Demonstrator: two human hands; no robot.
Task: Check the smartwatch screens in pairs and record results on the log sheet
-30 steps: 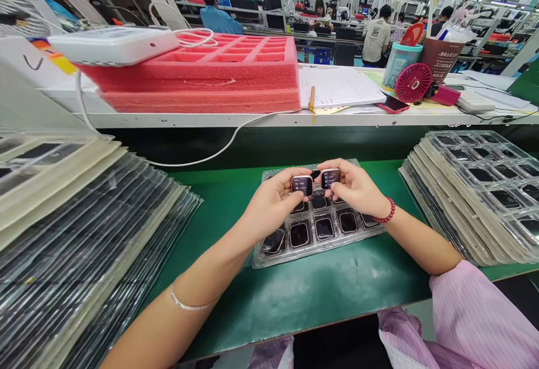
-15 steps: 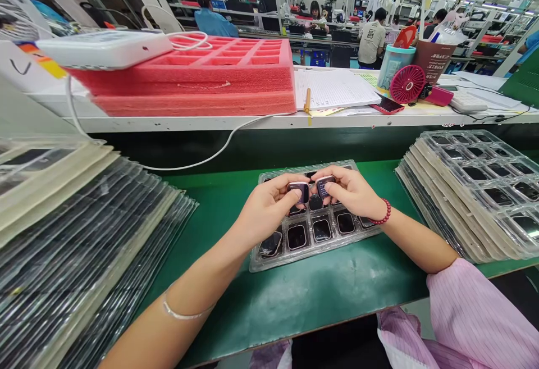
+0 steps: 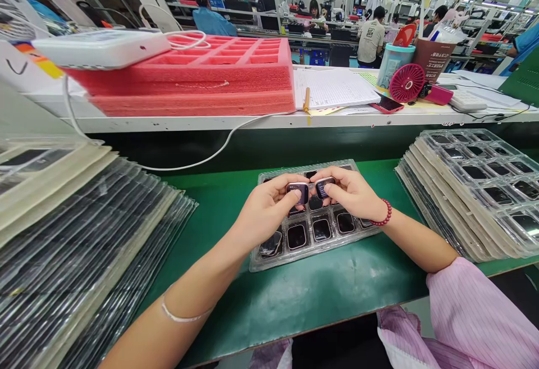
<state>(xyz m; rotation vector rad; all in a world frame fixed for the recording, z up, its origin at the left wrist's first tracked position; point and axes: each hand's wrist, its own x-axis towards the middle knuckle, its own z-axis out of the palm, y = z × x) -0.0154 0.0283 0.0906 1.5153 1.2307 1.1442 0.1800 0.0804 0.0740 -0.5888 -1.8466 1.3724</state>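
My left hand (image 3: 269, 203) is closed on a smartwatch body (image 3: 298, 191) without a strap, thumb on its dark screen. A second strapless smartwatch body (image 3: 323, 187) is pinched in my right hand (image 3: 353, 194), and some light marks show on its screen. The two watches are held side by side, close together, above a clear plastic tray (image 3: 311, 255). In the tray's pockets lie several dark-screened watch bodies, such as the watch in the front row (image 3: 321, 228). One watch at the front left corner (image 3: 270, 244) sits tilted. My hands hide part of the back rows.
A tall stack of plastic trays (image 3: 96, 245) leans at the left. Another stack of filled trays (image 3: 475, 189) stands at the right. On the shelf are red foam (image 3: 189, 88), papers (image 3: 332, 88), a pink fan (image 3: 407, 83) and a phone (image 3: 386, 104). A white cable (image 3: 210, 157) hangs below it.
Hardly anything differs. Both hands keep the two watches in nearly the same place, and the view has shifted very slightly.
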